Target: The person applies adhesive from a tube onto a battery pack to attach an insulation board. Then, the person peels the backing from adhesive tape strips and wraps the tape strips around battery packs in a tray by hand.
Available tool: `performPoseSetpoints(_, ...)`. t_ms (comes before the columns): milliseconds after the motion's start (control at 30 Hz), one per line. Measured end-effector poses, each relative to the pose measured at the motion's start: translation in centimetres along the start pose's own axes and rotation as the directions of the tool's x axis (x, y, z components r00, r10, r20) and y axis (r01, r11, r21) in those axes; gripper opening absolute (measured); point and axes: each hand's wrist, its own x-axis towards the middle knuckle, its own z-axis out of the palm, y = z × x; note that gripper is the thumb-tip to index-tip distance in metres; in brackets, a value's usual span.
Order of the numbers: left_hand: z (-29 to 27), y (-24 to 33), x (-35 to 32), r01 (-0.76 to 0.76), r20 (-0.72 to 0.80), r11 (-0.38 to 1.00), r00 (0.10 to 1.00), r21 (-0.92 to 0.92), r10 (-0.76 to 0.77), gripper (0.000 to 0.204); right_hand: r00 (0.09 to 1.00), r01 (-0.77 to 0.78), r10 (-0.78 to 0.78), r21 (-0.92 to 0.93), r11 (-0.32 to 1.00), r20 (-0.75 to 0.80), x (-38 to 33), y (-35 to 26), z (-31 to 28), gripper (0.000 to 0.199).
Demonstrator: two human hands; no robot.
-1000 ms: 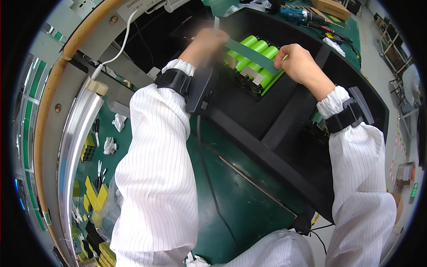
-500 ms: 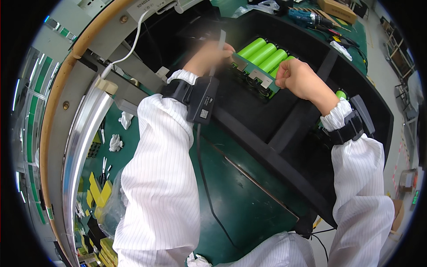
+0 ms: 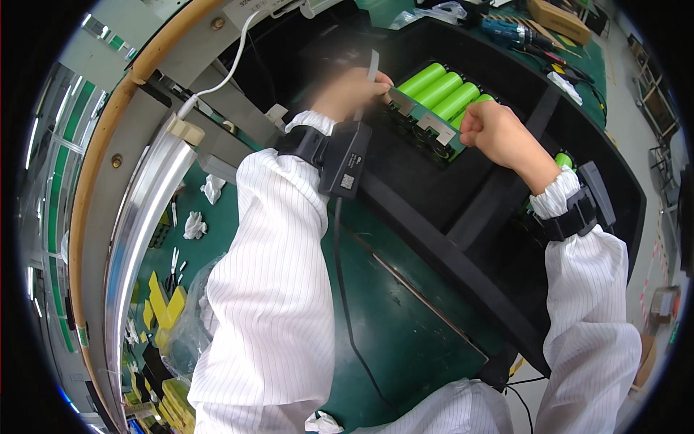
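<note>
A battery pack (image 3: 437, 130) of several bright green cylindrical cells, with a green strip and silver metal tabs along its near side, sits inside a large black case (image 3: 448, 249). My left hand (image 3: 352, 92), partly blurred, has its fingertips closed at the pack's left end. At the other end, my right hand (image 3: 495, 134) is closed in a pinch on the pack's right corner. The right fingers hide part of the last cell. Beyond my right wrist, another green cell (image 3: 564, 160) shows in the case, mostly covered by my arm.
The black case has dividing walls and lies on a green table (image 3: 390, 304). At the back are a blue power drill (image 3: 510, 30) and a cardboard box (image 3: 558, 22). Yellow pieces (image 3: 165, 304), scissors and crumpled tissues (image 3: 195, 226) lie to the left, beside a metal frame with a white cable.
The view has shifted slightly, so everything sits a little further right in the picture. Both hands keep their places at the pack's ends.
</note>
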Motion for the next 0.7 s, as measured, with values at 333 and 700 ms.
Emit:
performPoseSetpoints(333, 0.64, 0.86, -0.04, 0.121, -0.022, 0.993, 0.992, 0.007, -0.121, 0.011, 1.000, -0.012, 0.012, -0.041, 0.999, -0.019, -0.19, 0.02, 0.30, 0.009)
performPoseSetpoints(700, 0.71, 0.96, -0.39, -0.038, -0.003, 0.994, 0.999, 0.099, 0.039, 0.009, 1.000, -0.012, 0.011, -0.082, 0.997, -0.014, -0.44, -0.30, 0.12, 0.010)
